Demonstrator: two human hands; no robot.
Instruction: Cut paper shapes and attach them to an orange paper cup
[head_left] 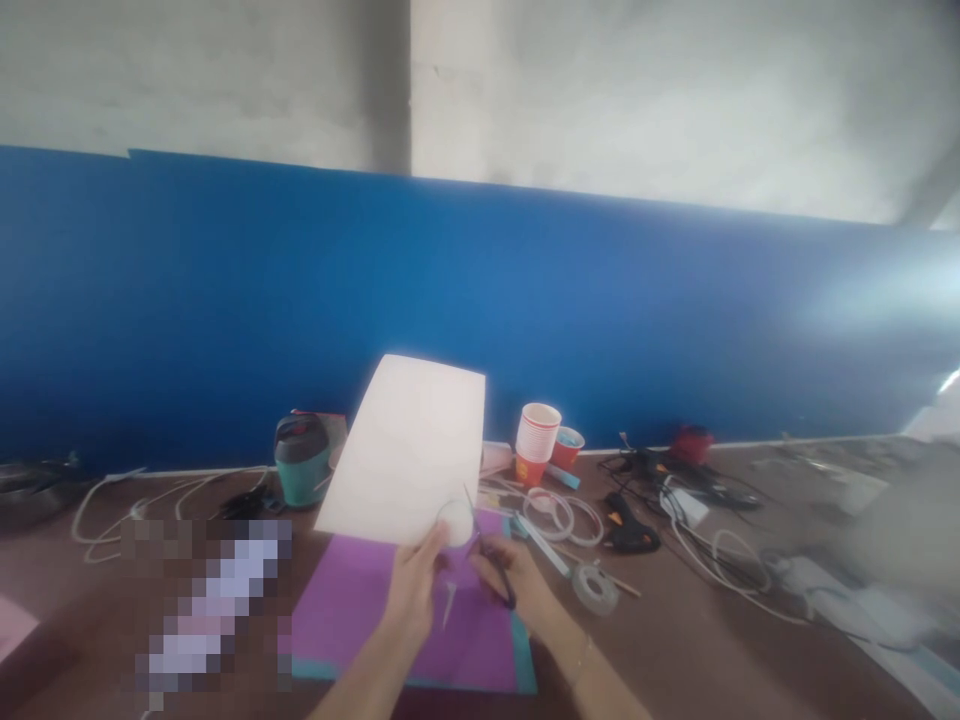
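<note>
Between my hands is a small round white paper piece [456, 522], its edge pinched by the fingers of my left hand [420, 575]. My right hand [514, 580] is closed on dark-handled scissors [504, 585], whose blades point up beside the round piece's right edge. Behind them a large white sheet [412, 450] stands tilted upward. Beneath my hands lies a purple sheet [345, 600] over a teal one [525, 660]. A thin white scrap [449, 604] shows between my wrists, above the purple sheet.
Stacked paper cups [538, 440] stand behind, beside another red cup [570, 447]. A teal and black container [300, 465] is at the back left. To the right are a tape roll [595, 588], a black glue gun [630, 527] and tangled cables [720, 560]. A blue panel [450, 280] runs behind.
</note>
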